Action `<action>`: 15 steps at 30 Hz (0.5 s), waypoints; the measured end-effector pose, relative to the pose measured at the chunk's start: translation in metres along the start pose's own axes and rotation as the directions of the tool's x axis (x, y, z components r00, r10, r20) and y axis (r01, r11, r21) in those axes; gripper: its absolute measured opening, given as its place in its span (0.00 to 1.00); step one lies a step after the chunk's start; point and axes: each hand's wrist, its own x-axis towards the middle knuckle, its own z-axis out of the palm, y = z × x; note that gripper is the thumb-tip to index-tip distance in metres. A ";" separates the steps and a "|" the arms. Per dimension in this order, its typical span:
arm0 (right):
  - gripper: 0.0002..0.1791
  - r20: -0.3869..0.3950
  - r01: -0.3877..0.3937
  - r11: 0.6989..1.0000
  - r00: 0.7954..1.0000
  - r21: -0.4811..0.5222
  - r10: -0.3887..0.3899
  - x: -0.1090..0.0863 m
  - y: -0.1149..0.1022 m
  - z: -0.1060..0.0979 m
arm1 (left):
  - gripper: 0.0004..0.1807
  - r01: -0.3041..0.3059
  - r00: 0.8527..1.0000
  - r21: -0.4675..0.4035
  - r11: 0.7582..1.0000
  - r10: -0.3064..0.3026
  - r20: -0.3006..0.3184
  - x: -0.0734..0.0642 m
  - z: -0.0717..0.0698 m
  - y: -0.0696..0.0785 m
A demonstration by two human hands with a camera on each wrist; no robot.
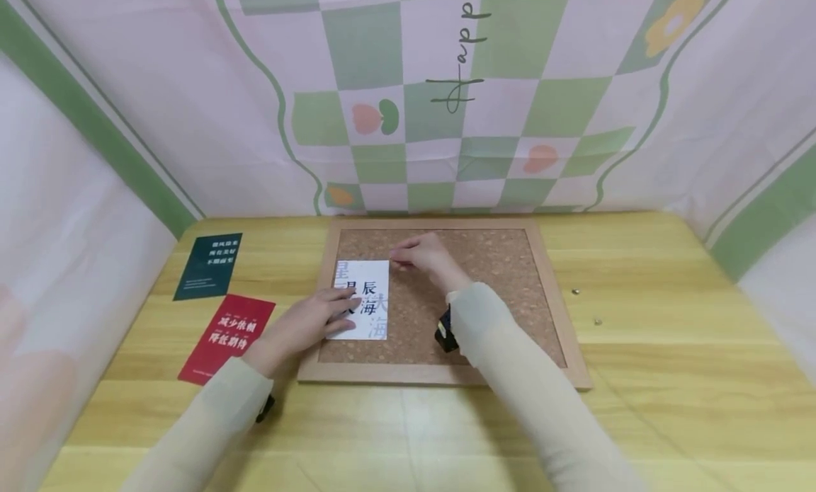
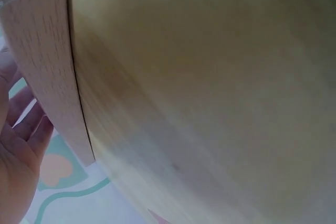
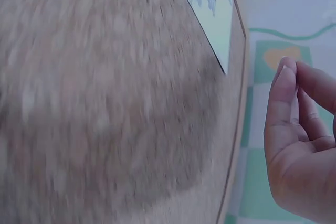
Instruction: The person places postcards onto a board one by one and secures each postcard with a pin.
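A cork board in a wooden frame lies flat on the wooden table. A white card with dark and pale characters lies on the board's left part. My left hand rests flat on the card's lower left, fingers straight. My right hand is at the card's top right corner with its fingertips pinched together; nothing shows between them. In the right wrist view the blurred cork and the card's corner lie beside the hand. The left wrist view shows the frame and my palm.
A dark green card and a red card lie on the table left of the board. Two small pins lie right of it. Patterned cloth walls close in the back and both sides.
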 end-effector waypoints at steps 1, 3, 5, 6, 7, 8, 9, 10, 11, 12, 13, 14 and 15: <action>0.16 0.002 -0.009 1.000 1.000 0.016 0.009 0.002 0.000 0.005 | 0.27 -0.004 1.000 0.001 1.000 0.004 -0.002 0.000 0.000 -0.001; 0.15 0.001 -0.025 0.999 1.000 0.033 0.025 0.006 0.000 0.013 | 0.26 -0.005 1.000 0.003 1.000 0.005 -0.003 0.000 -0.002 -0.001; 0.15 -0.001 -0.031 0.998 1.000 0.049 0.031 0.010 0.000 0.021 | 0.26 -0.010 1.000 0.005 1.000 0.010 -0.004 0.000 -0.003 -0.001; 0.14 -0.003 -0.035 0.998 0.999 0.054 0.035 0.012 0.000 0.025 | 0.25 -0.016 1.000 0.009 1.000 0.016 -0.005 0.001 -0.003 -0.001; 0.14 -0.004 -0.037 0.998 0.999 0.059 0.037 0.014 0.001 0.028 | 0.25 -0.020 1.000 0.015 1.000 0.020 -0.004 0.002 -0.004 -0.001; 0.14 -0.007 -0.040 0.997 0.999 0.060 0.040 0.016 0.002 0.031 | 0.25 -0.015 1.000 0.014 1.000 0.015 0.003 0.002 -0.004 -0.001; 0.13 -0.008 -0.045 0.997 0.999 0.060 0.045 0.018 0.003 0.033 | 0.25 -0.014 1.000 0.016 1.000 0.014 0.008 0.003 -0.004 0.000; 0.13 -0.011 -0.049 0.997 0.999 0.062 0.050 0.020 0.004 0.035 | 0.25 -0.016 1.000 0.020 1.000 0.016 0.013 0.004 -0.005 0.000; 0.13 -0.015 -0.055 0.996 0.998 0.063 0.056 0.021 0.004 0.037 | 0.25 -0.016 1.000 0.025 1.000 0.016 0.020 0.005 -0.005 0.000; 0.13 -0.017 -0.059 0.996 0.998 0.064 0.060 0.022 0.005 0.038 | 0.25 -0.017 1.000 0.028 0.999 0.017 0.025 0.005 -0.006 0.001; 0.13 -0.017 -0.062 0.996 0.998 0.065 0.064 0.023 0.006 0.039 | 0.25 -0.016 0.999 0.031 0.999 0.015 0.032 0.006 -0.006 0.001; 0.13 -0.019 -0.066 0.996 0.998 0.065 0.067 0.024 0.006 0.040 | 0.25 -0.014 0.999 0.033 0.999 0.013 0.040 0.006 -0.008 0.002; 0.13 -0.019 -0.066 0.995 0.998 0.072 0.067 0.024 0.007 0.041 | 0.25 -0.018 0.999 0.037 0.999 0.016 0.044 0.007 -0.009 0.003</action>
